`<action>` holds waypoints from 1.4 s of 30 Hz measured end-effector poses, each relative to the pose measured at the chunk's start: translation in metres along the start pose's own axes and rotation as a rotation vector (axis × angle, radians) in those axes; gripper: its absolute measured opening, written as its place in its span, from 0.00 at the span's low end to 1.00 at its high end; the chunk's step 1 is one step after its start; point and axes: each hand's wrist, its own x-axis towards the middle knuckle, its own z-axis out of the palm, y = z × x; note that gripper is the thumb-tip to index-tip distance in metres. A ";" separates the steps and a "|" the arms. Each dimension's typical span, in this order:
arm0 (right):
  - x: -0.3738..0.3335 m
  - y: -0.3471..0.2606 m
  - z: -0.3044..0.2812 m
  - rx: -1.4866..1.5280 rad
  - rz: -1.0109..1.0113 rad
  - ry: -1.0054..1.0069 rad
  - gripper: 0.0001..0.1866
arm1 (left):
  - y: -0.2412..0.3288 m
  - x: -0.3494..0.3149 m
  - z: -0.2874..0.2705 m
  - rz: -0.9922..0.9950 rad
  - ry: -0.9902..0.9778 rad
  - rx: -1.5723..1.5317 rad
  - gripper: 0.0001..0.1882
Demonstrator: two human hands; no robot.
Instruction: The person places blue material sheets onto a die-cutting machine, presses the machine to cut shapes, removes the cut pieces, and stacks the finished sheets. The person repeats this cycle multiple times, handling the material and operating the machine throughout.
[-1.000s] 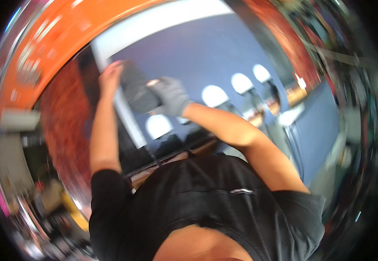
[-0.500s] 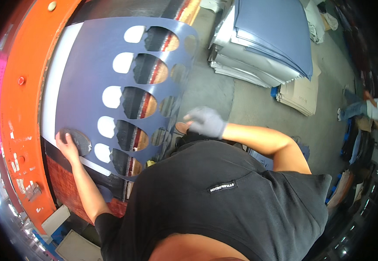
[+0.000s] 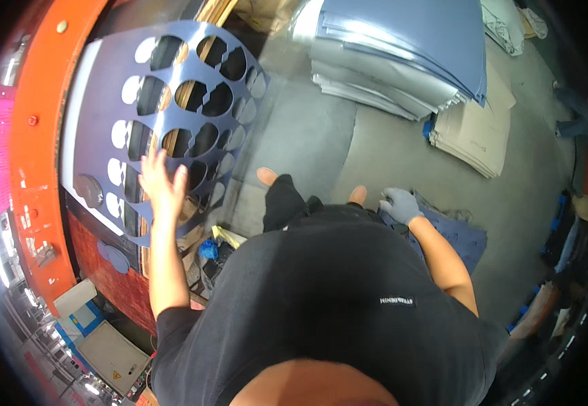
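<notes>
A large blue-grey sheet [image 3: 98, 101] with rows of cut-out oval holes lies across the bench and overhangs its right side. Over the sheet's lower middle, next to the holes, is my bare left hand [image 3: 161, 184], fingers spread and holding nothing; I cannot tell whether it touches the sheet. A dark oval disc [image 3: 89, 191] rests on the sheet's lower left. My right hand [image 3: 402, 206], in a grey glove, is low at my right side with its fingers loosely bent and apart. Close by it lies a blue sheet with holes [image 3: 460, 237]; nothing shows in that hand.
An orange machine beam [image 3: 40, 155] runs along the left. Blue oval pieces [image 3: 113, 257] lie on the reddish board [image 3: 98, 237]. A tall stack of blue sheets [image 3: 402, 40] stands at the far right, with beige sheets [image 3: 477, 135] beside it. Another person [image 3: 578, 115] is at the right edge.
My left hand has left the dark disc and moved right over the holes. My right hand has dropped from in front of my chest to my right side. The view has shifted.
</notes>
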 end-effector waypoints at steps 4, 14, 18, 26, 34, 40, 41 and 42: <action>0.005 0.040 -0.026 0.084 0.082 0.109 0.16 | 0.036 0.008 -0.005 -0.046 0.007 -0.015 0.32; 0.145 0.007 -0.123 0.064 -0.054 0.356 0.17 | 0.040 0.176 0.037 0.050 0.173 0.080 0.36; 0.181 0.000 -0.190 0.006 -0.119 0.549 0.19 | 0.051 0.247 0.064 0.023 0.016 0.220 0.41; 0.286 0.051 -0.285 -0.347 -0.057 0.798 0.27 | 0.054 0.259 0.078 -0.019 0.035 0.194 0.36; 0.340 0.080 -0.282 -0.476 -0.301 0.595 0.35 | 0.065 0.263 0.070 -0.014 0.028 0.268 0.35; 0.339 0.084 -0.282 -0.519 -0.356 0.606 0.37 | 0.061 0.264 0.074 0.000 0.039 0.230 0.34; 0.339 0.084 -0.283 -0.528 -0.379 0.623 0.37 | 0.061 0.264 0.075 -0.016 0.027 0.224 0.34; 0.339 0.084 -0.283 -0.535 -0.385 0.616 0.37 | 0.061 0.264 0.075 -0.013 0.037 0.213 0.34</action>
